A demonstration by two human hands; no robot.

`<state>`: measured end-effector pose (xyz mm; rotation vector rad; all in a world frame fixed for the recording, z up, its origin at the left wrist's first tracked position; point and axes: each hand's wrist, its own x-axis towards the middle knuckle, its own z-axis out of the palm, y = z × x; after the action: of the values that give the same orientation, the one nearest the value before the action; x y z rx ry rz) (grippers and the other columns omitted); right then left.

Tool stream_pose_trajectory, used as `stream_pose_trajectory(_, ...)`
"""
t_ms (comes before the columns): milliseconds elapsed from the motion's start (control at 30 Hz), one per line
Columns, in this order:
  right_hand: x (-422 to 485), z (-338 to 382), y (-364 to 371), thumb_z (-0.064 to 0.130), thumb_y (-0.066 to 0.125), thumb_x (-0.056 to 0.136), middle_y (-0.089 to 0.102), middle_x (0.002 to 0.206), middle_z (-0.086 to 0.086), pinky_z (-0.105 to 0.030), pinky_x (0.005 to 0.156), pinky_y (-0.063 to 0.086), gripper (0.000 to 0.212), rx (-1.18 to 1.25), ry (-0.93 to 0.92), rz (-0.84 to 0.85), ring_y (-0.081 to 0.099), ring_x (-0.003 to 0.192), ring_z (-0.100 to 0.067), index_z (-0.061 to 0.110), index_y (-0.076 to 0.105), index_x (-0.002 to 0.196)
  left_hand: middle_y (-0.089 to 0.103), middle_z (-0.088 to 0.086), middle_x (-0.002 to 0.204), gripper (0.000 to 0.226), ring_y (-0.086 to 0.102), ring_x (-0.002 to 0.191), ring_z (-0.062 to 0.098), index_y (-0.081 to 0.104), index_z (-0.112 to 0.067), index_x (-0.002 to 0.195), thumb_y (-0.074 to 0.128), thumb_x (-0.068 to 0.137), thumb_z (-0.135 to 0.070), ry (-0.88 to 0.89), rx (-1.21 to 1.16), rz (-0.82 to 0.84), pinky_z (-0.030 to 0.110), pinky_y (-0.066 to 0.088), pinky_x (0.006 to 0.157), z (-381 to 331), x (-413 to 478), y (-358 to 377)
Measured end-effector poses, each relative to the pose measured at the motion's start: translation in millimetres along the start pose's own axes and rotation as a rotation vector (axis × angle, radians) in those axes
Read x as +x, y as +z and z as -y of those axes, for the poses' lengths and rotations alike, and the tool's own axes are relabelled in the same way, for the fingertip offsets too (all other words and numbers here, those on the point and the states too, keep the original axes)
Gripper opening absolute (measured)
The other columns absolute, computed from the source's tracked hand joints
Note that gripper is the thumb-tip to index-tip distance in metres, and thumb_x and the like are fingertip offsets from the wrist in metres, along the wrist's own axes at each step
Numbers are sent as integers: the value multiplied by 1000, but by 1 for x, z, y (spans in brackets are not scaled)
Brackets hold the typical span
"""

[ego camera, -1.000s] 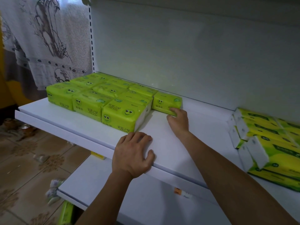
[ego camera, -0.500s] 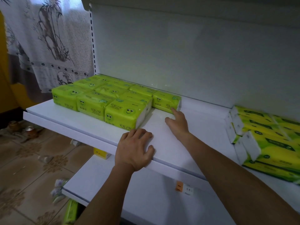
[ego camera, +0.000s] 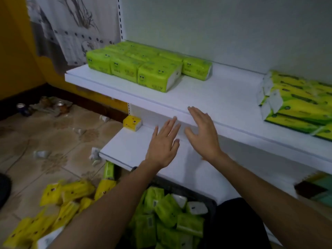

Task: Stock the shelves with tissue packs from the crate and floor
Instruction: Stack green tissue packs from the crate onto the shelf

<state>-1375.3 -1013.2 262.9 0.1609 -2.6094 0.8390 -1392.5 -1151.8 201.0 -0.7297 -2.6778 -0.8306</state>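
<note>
While we face the shelves, fingers [ego camera: 170, 126]: straight and spread on both, holding nothing.
Left hand [ego camera: 162, 146]: above the lower shelf [ego camera: 129, 142].
Right hand [ego camera: 203, 133]: fingertips before the upper shelf [ego camera: 215, 97] edge.
Green tissue packs [ego camera: 143, 67]: rowed on the upper shelf's left end.
Crate [ego camera: 213, 209]: below our arms, heaped with loose green packs [ego camera: 167, 211].
Floor [ego camera: 53, 137]: yellow packs [ego camera: 68, 194] scattered on our left.

Your green packs [ego camera: 143, 69] flat in rows at upper shelf [ego camera: 215, 94] left, striped packs [ego camera: 296, 103] piled right, 1 yellow pack [ego camera: 132, 123] on lower shelf [ego camera: 129, 141], loose green packs [ego camera: 167, 211] jumbled in your crate [ego camera: 212, 202], yellow floor packs [ego camera: 68, 194] strewn beside it
</note>
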Motion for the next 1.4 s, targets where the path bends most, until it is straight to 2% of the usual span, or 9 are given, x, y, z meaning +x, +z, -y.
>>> stream_pose_trajectory(167,-65,-6,50,14,52,90,38,148,-1,-18,107,19,51,73,56,108,31,138,-14,17,41,140,18,-3,155,62,10,144,17,21,-28,146,13,85,-40,-229,45,286,42,8,116,29,-76,46)
stream_pose_trajectory(367,-142,-74,110,13,54,90,42,145,-6,-25,110,25,50,117,512,345,34,137,-20,10,43,139,36,5,148,83,30,137,23,41,-23,139,4,72,-56,-373,-10,480,39,29,110,51,-152,108)
stream_pose_trajectory(533,-201,-131,135,31,49,74,61,112,-21,-37,88,45,46,23,857,577,56,108,-36,1,63,104,28,5,151,66,25,139,23,34,-20,142,32,88,-59,-563,-192,855,37,23,112,41,-181,161)
stream_pose_trajectory(600,-232,-166,152,39,41,68,64,105,-21,-37,81,48,53,22,906,666,61,100,-35,2,65,98,25,5,152,58,23,140,22,28,-19,145,39,95,-46,-569,-218,956,34,21,113,33,-185,178)
stream_pose_trajectory(767,-235,-178,133,6,49,91,65,92,-11,-19,61,44,18,128,907,694,62,86,-23,-6,63,93,25,9,151,57,30,137,24,27,-17,144,49,94,-33,-766,-410,946,30,28,106,19,-181,204)
stream_pose_trajectory(967,-224,-189,128,16,53,93,59,109,-2,-22,78,42,28,302,944,713,54,98,-14,11,55,121,45,15,137,44,41,128,25,54,-1,124,57,89,-28,-839,-507,872,16,30,90,12,-161,227)
stream_pose_trajectory(1167,-226,-193,137,29,55,93,53,129,1,-31,100,41,36,409,1076,782,50,119,-19,26,50,129,45,2,132,33,41,127,21,61,-7,117,63,85,-15,-929,-646,834,14,29,92,16,-152,246)
stream_pose_trajectory(1300,-231,-197,130,21,56,92,54,113,0,-21,85,39,35,444,1141,718,51,107,-15,23,52,127,56,-2,98,42,51,110,18,66,-8,101,63,70,-35,-1041,-663,842,28,39,91,15,-150,250)
stream_pose_trajectory(1400,-234,-200,124,15,57,89,53,105,-1,-25,84,42,38,380,1206,625,51,99,-17,19,54,127,58,10,100,21,53,92,19,62,-12,87,61,79,-31,-991,-586,794,30,41,78,15,-154,249)
